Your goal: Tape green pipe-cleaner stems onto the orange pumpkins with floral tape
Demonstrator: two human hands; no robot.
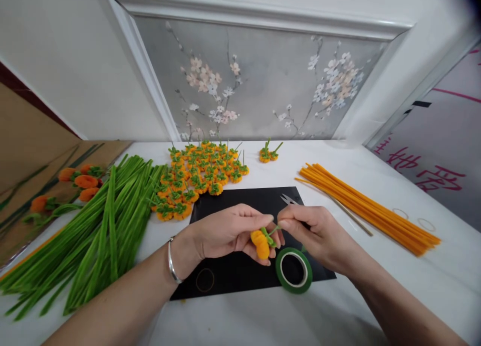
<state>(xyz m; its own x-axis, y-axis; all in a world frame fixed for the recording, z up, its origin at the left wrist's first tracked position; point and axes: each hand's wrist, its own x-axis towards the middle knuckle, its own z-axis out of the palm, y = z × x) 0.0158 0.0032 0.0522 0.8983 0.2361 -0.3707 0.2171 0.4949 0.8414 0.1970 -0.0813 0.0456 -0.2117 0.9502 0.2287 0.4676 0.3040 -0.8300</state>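
In the head view, my left hand (235, 230) cradles a small orange pipe-cleaner pumpkin (261, 244) with a green top, its fingers curled beneath. My right hand (311, 230) pinches the end of the thin green stem that rises from the pumpkin's top. Both hands are over a black mat (233, 276). A roll of green tape (307, 275) lies just below my right hand, on the mat's edge. Scissors (288, 199) poke out behind that hand, their handles mostly hidden.
Many finished orange pumpkins (203, 168) crowd the table's back left, with a few more (267, 155) apart. Green pipe cleaners (108, 225) spread at left beside orange flowers (87, 181). Orange pipe cleaners (368, 205) and a thin stick (353, 215) lie at right.
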